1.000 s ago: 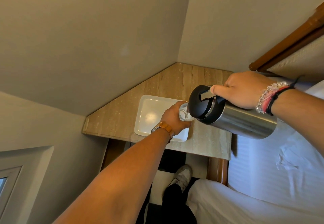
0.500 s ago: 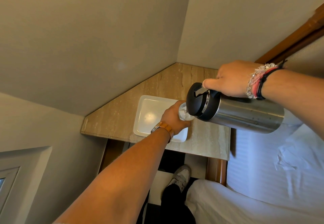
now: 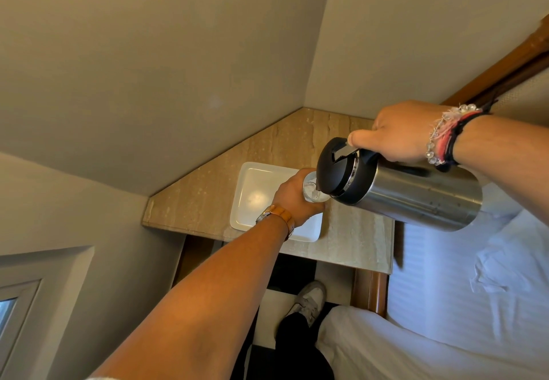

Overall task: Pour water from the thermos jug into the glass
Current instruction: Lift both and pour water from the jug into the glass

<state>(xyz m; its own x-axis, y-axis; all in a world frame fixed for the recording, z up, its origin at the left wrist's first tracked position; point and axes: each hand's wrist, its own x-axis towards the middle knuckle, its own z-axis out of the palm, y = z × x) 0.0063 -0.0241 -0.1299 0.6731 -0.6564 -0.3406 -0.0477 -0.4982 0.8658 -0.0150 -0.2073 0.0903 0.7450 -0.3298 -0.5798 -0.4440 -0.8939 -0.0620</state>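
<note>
My right hand (image 3: 398,131) grips the handle of a steel thermos jug (image 3: 416,194) with a black lid, its thumb pressing the lid lever. The jug is tipped nearly flat, spout down to the left over a clear glass (image 3: 312,192). My left hand (image 3: 292,198) is wrapped around the glass and holds it above a white rectangular tray (image 3: 252,195). Water shows inside the glass just under the spout. Most of the glass is hidden by my fingers and the jug lid.
The tray lies on a beige stone corner shelf (image 3: 202,198) between two walls. A bed with white sheets (image 3: 445,320) fills the right side, its wooden frame (image 3: 370,292) beside the shelf. My shoe (image 3: 309,299) stands on the floor below.
The jug's base has risen and the jug has tilted further toward the glass. My right hand moved up and left with it. The left hand and glass stayed in place.
</note>
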